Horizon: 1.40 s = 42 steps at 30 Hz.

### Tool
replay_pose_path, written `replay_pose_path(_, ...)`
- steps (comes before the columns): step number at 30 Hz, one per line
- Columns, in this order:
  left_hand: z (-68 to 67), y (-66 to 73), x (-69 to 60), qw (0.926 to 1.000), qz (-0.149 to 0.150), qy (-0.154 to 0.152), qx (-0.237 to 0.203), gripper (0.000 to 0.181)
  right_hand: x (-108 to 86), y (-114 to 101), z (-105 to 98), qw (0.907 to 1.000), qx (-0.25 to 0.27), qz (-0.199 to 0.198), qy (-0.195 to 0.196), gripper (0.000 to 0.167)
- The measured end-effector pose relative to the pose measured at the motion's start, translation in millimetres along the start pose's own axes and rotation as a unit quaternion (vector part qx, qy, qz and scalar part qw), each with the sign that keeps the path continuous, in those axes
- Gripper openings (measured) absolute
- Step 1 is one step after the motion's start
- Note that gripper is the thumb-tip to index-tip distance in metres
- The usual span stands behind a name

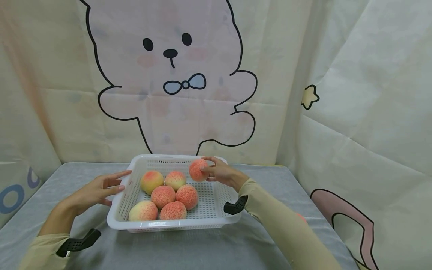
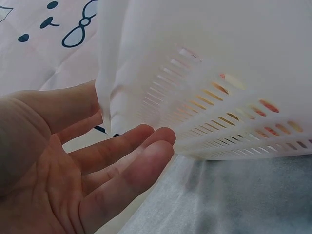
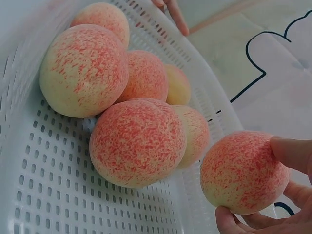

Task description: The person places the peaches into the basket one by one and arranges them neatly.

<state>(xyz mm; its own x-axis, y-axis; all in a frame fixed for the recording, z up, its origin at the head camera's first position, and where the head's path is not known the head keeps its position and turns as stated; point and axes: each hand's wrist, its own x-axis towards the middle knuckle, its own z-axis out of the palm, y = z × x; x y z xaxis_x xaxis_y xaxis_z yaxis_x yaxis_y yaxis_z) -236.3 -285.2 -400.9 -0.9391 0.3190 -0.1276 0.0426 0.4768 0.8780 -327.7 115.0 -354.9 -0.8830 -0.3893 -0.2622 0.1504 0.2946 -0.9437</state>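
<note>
My right hand (image 1: pixel 225 174) holds a red-speckled peach (image 1: pixel 198 170) between thumb and fingers, above the back right part of a white plastic basket (image 1: pixel 209 225). In the right wrist view this peach (image 3: pixel 241 175) is gripped at its side and underside. Several more peaches, among them a yellow one (image 1: pixel 152 182) and a pale one (image 1: pixel 143 211), lie in the basket's left and middle. At the basket's left rim is my left hand (image 1: pixel 91 191), fingers mostly straight. The left wrist view has some of its fingers below the rim, near the slotted outer wall (image 2: pixel 195 97).
A grey cloth (image 1: pixel 189 251) covers the table under the basket. Part of a red thing (image 1: pixel 301 216) peeks out behind my right sleeve, its shape mostly hidden. Pale printed curtains (image 1: pixel 270 112) hang behind the table and along both sides.
</note>
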Motion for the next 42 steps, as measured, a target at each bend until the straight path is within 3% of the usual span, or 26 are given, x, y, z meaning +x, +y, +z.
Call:
replay_pose_path(34, -2.4, 5.5, -0.1, 0.9996, -0.008, -0.007, -0.024, 0.073, 15.3, 17.4, 12.0, 0.9966, -0.073, 0.033, -0.02, 0.058)
replay_pose_path(42, -4.7, 6.6, 1.3, 0.9998, -0.01, -0.008, -0.017, 0.073, 17.2, 20.3, 6.0, 0.9938, -0.08, 0.063, -0.045, 0.061)
